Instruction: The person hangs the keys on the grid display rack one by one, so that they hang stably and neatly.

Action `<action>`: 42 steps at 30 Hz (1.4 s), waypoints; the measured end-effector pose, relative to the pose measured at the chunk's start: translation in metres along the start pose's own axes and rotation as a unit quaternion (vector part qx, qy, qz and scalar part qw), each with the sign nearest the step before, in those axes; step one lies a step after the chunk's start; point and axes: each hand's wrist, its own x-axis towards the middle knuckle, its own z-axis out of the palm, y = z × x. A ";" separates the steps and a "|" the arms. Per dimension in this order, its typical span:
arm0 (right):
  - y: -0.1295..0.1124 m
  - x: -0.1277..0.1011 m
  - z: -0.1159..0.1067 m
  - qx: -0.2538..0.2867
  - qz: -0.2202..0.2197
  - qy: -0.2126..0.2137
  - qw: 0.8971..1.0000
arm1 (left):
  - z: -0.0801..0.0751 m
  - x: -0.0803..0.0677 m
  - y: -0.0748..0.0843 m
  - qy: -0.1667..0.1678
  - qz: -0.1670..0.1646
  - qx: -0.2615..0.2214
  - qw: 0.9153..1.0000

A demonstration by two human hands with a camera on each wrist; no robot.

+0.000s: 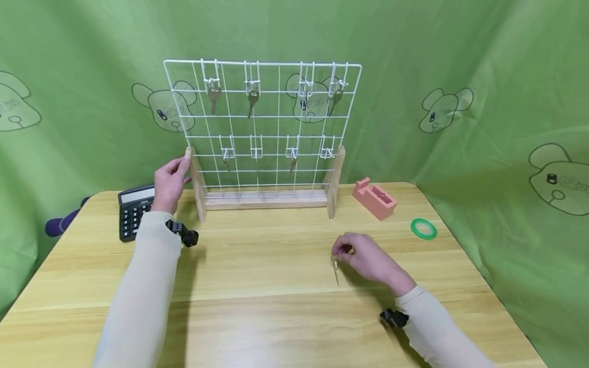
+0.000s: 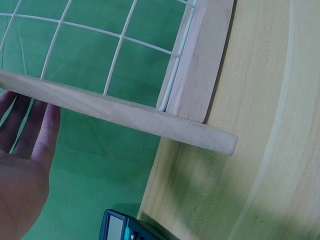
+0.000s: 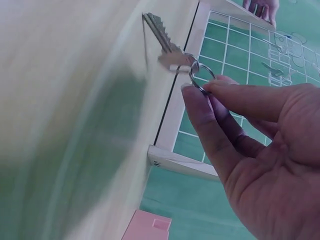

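A white wire grid rack [image 1: 278,116] stands on wooden legs, with metal keys [image 1: 253,102] hanging from several of its white hooks [image 1: 327,152]. My left hand [image 1: 170,181] holds the upper part of the rack's left wooden leg [image 1: 199,189]; in the left wrist view the fingers [image 2: 46,130] reach behind that leg. Over the table in front of the rack, my right hand [image 1: 368,258] pinches a key's metal ring [image 3: 202,77] between thumb and fingertips. From the ring hangs a toothed key [image 3: 162,37], its tip close to the tabletop.
A black calculator [image 1: 130,217] lies left of the rack, partly behind the left arm. To the right are a pink block-shaped holder [image 1: 375,199] and a green tape roll [image 1: 423,229]. Green curtain [image 1: 460,61] surrounds the wooden table [image 1: 257,255].
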 end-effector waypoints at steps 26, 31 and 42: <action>-0.006 0.017 -0.019 0.025 0.000 0.070 0.997 | 0.000 0.002 0.001 0.007 -0.011 0.004 1.000; -0.006 0.025 -0.024 0.025 -0.010 0.072 0.997 | 0.001 0.002 0.000 0.012 -0.008 -0.020 1.000; -0.010 0.038 -0.036 0.039 0.004 0.089 0.995 | 0.001 0.003 0.001 0.006 -0.010 -0.038 0.999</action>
